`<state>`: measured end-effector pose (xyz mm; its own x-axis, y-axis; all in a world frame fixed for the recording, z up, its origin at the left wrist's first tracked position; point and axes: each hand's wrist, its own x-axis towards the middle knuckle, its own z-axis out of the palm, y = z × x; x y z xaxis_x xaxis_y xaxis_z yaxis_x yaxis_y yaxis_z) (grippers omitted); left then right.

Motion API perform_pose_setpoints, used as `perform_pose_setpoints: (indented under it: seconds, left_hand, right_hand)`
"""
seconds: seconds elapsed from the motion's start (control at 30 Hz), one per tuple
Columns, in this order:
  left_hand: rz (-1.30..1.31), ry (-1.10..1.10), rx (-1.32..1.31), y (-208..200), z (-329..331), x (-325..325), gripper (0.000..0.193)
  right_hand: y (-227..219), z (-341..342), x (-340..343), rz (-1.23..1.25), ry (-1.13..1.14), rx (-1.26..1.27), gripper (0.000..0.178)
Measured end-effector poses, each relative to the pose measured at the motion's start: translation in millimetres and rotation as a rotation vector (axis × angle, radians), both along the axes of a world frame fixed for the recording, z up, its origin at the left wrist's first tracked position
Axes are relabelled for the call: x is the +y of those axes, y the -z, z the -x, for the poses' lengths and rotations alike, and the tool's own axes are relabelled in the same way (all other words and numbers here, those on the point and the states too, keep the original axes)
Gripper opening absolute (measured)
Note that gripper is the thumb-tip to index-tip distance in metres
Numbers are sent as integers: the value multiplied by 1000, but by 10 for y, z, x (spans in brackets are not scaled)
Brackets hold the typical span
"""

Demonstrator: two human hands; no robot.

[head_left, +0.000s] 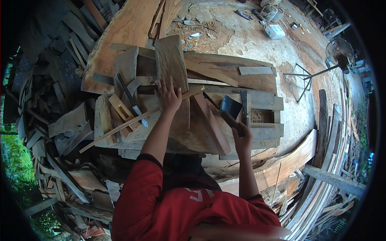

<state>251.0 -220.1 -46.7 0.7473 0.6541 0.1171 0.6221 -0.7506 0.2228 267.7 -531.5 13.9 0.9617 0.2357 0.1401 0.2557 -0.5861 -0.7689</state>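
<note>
My left hand (168, 95) lies with its fingers spread on a rough brown plank (172, 56), which stretches away across the workbench. A long thin wooden strip (128, 123) passes diagonally by its wrist. My right hand (243, 138) is wrapped round the wooden handle of a hatchet-like tool (231, 106) with a broad dark blade. The blade is above the right part of the bench. Close beside it lies a narrow dark-bladed tool (244, 100), partly hidden by the hand. Between my hands is a reddish wooden beam (211, 125).
On the bench's left are a dark rod-like tool with a blue-white end (132, 100) and a slotted wooden block (122, 107). A large slab (120, 36) stands beyond. Scrap wood is heaped at left, long boards (331, 140) lie at right, and a stand fan (339, 52) is far right.
</note>
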Motion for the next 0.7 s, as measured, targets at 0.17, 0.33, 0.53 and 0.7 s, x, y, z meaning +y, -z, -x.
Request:
perform_pose_setpoints:
  seconds: [0.17,0.33,0.53,0.7]
  left_hand:
    - [-5,72,51,-84,106,-4,58]
    - [-55,166,3,59,354,23,60]
    - [-10,211,-59,85,419,42,60]
    - [7,187,-112,54,419,55,60]
  right_hand:
    - [-592,-214,178,-51,98,-209,29]
    - [-754,-431,307,-83,94,-324,28]
    - [-526,-474,531,-333,-97,-286,22]
    - [-295,-512,772,-799,-158,191,18]
